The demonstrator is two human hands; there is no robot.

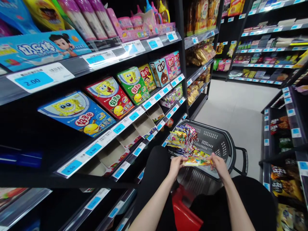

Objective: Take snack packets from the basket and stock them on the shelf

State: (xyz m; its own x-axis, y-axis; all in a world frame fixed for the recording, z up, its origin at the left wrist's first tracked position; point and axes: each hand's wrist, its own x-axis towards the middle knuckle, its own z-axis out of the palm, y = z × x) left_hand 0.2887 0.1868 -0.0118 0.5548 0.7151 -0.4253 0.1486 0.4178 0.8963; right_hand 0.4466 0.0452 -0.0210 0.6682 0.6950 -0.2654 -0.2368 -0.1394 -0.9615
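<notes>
Between my two hands I hold a yellow and orange candy packet (197,161), stretched level over the near side of a grey shopping basket (216,133). My left hand (177,165) pinches its left end, and my right hand (218,163) grips the right end. Inside the basket, against its left wall, a pile of colourful candy packets (184,138) leans beyond my left hand. The lower part of that pile is partly hidden by the held packet.
Shelves on the left bear SpongeBob snack boxes (109,96) and open cardboard display trays (144,123). A red stool (185,211) shows between my knees. The basket's handle (243,160) sticks out right. Grey floor (231,99) runs toward the back shelves; a low rack (276,128) stands right.
</notes>
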